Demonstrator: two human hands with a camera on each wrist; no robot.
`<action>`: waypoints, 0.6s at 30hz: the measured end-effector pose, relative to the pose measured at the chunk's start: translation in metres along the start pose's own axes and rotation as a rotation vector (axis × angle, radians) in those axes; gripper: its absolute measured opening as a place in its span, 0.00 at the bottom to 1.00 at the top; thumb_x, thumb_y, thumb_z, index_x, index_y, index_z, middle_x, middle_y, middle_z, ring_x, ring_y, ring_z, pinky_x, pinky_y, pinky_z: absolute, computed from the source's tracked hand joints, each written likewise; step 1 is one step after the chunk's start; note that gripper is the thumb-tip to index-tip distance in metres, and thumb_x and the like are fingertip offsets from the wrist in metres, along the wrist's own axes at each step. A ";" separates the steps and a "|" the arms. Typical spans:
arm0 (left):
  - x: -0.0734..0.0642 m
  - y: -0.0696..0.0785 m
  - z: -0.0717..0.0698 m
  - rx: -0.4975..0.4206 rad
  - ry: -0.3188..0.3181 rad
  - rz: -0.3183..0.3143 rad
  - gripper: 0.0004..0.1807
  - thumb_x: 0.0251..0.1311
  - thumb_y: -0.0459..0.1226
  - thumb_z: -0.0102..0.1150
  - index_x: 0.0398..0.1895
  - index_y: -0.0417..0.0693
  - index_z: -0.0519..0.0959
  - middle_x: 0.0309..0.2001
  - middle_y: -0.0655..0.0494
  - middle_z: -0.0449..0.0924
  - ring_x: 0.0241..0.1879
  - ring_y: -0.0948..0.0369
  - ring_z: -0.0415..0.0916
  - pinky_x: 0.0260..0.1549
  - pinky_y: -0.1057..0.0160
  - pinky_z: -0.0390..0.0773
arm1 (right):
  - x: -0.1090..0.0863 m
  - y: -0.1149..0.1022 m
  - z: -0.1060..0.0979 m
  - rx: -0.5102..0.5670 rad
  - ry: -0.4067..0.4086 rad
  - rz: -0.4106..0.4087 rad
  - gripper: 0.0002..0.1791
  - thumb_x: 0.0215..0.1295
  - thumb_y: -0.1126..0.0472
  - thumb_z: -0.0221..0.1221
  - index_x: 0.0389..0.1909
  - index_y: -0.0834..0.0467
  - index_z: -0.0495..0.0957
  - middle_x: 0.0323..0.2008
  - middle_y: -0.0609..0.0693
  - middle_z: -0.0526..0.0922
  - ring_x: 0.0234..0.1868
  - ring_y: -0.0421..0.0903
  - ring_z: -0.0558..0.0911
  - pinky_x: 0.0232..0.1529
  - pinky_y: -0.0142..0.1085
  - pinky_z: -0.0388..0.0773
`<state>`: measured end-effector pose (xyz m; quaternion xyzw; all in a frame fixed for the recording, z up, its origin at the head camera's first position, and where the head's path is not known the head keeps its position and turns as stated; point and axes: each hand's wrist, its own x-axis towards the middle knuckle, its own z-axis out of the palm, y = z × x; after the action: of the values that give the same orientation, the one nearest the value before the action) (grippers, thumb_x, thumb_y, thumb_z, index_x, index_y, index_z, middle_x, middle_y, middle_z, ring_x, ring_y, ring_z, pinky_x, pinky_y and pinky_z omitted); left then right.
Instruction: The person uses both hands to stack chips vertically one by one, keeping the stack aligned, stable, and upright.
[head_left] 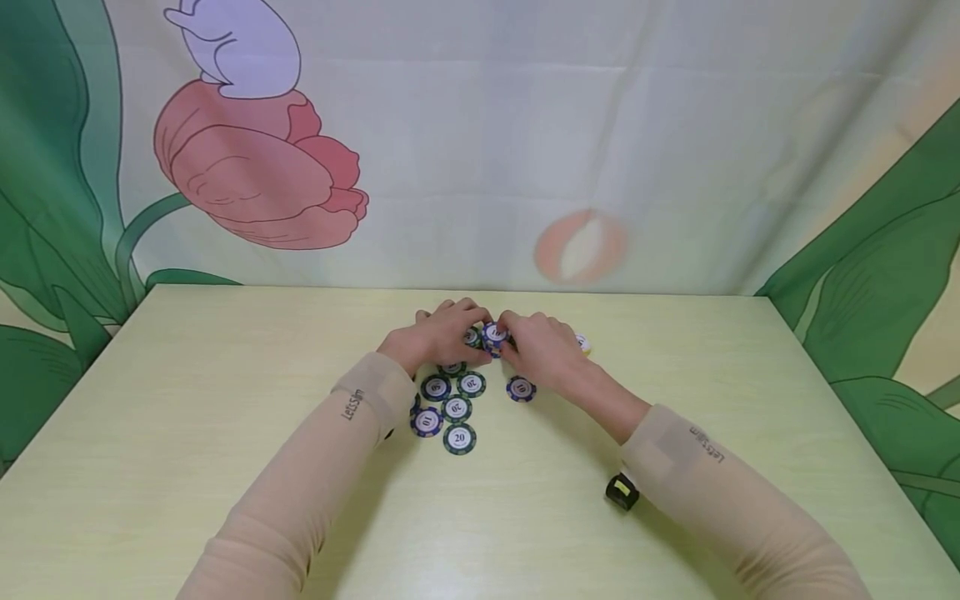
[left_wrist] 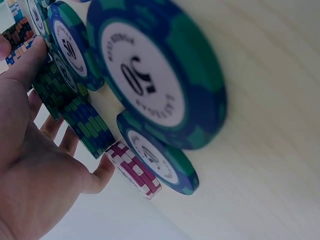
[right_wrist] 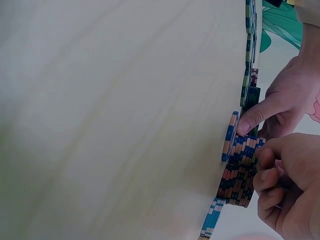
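At the far side of the table, a stack of blue-and-orange poker chips [head_left: 495, 334] marked 10 stands between both hands. My left hand [head_left: 448, 331] pinches it from the left, its thumb on the near side. My right hand [head_left: 546, 348] holds the same stack from the right; in the right wrist view its fingers curl at the stack's top. Against the stack's foot, beside the left thumb, a blue-and-orange chip [right_wrist: 229, 137] appears in the right wrist view. Beside my left hand stand green chip stacks [left_wrist: 90, 127], and a maroon-and-white stack [left_wrist: 134, 170] is near its little finger.
Loose chips lie nearer me: a green 20 [head_left: 460, 438], a blue 10 [head_left: 427, 422] and several others. Another 10 chip [head_left: 521, 388] lies below the right hand. A dark orange-striped stack [right_wrist: 236, 185] and light-blue chips [right_wrist: 212, 217] stand farther right. A printed curtain [head_left: 450, 167] hangs behind the table.
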<state>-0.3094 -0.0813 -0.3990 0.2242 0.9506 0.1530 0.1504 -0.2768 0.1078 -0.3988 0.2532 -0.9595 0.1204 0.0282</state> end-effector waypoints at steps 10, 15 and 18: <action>-0.001 0.000 -0.001 -0.001 -0.002 -0.004 0.31 0.67 0.51 0.66 0.70 0.56 0.71 0.73 0.52 0.63 0.69 0.49 0.59 0.65 0.26 0.50 | -0.002 0.000 -0.001 0.012 0.007 0.019 0.14 0.73 0.57 0.62 0.54 0.59 0.78 0.30 0.50 0.83 0.22 0.44 0.78 0.21 0.38 0.74; -0.002 0.001 -0.001 -0.004 -0.002 -0.009 0.31 0.67 0.52 0.66 0.71 0.56 0.71 0.73 0.51 0.63 0.69 0.48 0.59 0.66 0.26 0.49 | -0.007 0.001 -0.006 0.058 0.002 0.035 0.11 0.71 0.57 0.64 0.47 0.58 0.79 0.23 0.46 0.79 0.19 0.43 0.75 0.19 0.35 0.69; -0.001 0.000 0.000 -0.004 -0.002 -0.007 0.31 0.68 0.52 0.66 0.71 0.56 0.70 0.74 0.51 0.62 0.70 0.48 0.59 0.66 0.26 0.49 | -0.011 0.000 -0.011 0.058 -0.034 0.035 0.10 0.68 0.55 0.66 0.39 0.58 0.79 0.22 0.45 0.79 0.19 0.42 0.75 0.19 0.35 0.70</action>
<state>-0.3084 -0.0816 -0.3984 0.2206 0.9510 0.1540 0.1525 -0.2675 0.1158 -0.3891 0.2392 -0.9602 0.1442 0.0023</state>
